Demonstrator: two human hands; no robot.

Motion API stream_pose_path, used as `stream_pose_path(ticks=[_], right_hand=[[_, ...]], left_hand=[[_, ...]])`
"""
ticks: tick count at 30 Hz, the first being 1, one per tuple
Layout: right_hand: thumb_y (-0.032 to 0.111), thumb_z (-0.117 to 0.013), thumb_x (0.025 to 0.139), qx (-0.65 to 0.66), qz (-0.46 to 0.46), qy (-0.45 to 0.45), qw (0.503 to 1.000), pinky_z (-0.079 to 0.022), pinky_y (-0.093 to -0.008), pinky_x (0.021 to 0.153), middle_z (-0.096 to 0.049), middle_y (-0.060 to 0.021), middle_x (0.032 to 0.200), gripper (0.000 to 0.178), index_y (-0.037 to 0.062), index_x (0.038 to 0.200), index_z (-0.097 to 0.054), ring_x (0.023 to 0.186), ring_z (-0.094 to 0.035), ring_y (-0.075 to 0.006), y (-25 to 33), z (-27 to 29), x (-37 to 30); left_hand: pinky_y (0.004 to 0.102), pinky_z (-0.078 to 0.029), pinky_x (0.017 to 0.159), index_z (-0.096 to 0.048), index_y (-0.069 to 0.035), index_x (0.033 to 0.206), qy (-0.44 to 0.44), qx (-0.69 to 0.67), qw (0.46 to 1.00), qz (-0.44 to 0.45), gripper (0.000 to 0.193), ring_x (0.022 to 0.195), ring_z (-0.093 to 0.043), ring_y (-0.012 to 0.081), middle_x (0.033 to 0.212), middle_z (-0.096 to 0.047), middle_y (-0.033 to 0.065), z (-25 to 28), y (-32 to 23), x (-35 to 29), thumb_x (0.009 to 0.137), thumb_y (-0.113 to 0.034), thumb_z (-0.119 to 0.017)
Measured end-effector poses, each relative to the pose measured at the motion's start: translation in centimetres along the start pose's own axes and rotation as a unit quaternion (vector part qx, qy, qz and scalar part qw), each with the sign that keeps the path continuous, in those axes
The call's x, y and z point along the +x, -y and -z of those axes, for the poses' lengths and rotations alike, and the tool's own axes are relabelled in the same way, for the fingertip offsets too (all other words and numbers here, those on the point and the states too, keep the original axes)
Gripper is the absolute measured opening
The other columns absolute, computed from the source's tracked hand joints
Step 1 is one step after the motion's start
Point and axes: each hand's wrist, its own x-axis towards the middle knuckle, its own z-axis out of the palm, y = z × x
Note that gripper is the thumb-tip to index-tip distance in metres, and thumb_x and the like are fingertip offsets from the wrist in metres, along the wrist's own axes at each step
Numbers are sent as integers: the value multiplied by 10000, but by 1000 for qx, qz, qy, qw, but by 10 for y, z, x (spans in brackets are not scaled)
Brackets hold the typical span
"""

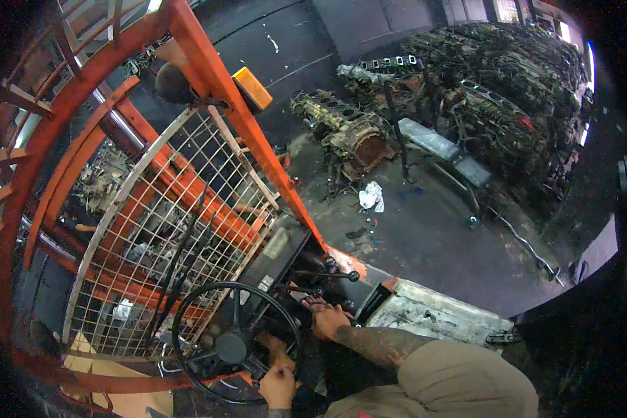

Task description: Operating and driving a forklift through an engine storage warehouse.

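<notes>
I sit at the controls of an orange forklift. My left hand (279, 385) is closed round the lower right rim of the black steering wheel (231, 347). To the right of the wheel, my right hand (327, 321) lies over the control levers, its fingers curled onto one; the knob under them is mostly hidden. Other black-knobbed levers (353, 276) stick up just beyond that hand. Between wheel and right hand, a foot (274, 344) partly shows below.
Ahead are a wire mesh guard (167, 244) and the orange mast (136, 132). An orange post (247, 125) carries an amber lamp (252, 88). To the right, an engine block (348, 132), a grey bench (439, 148) and heaped engines (508, 90) stand on the dark floor.
</notes>
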Motion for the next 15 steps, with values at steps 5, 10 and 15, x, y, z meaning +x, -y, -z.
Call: stream_pose_path(ticks=[5,10,15], right_hand=[[306,-466,1002,12,7,14,1000,-442,-578,1017,-415,-92,1642,720,182,1678,-253,1479,-426,-310,-4,1,-3],[329,-645,887,9,2,-59,998,-472,-578,983,-571,-132,1500,867,265,1665,-267,1320,-584,-370,-2,-3,-4],[338,-654,885,4,10,-70,997,-472,-574,994,-578,-130,1500,881,258,1668,-258,1329,-577,-364,-3,-8,-5]], left_hand=[[479,-568,704,-778,-51,867,8,12,1000,3,262,752,-732,396,783,-737,191,-2,3,1,892,-300,-699],[483,-568,716,-783,-52,880,7,0,1000,16,266,779,-733,402,812,-745,195,-2,3,1,896,-303,-697],[487,-570,718,-784,-45,879,15,3,1000,3,291,786,-734,405,818,-746,199,-5,7,1,898,-319,-689]])
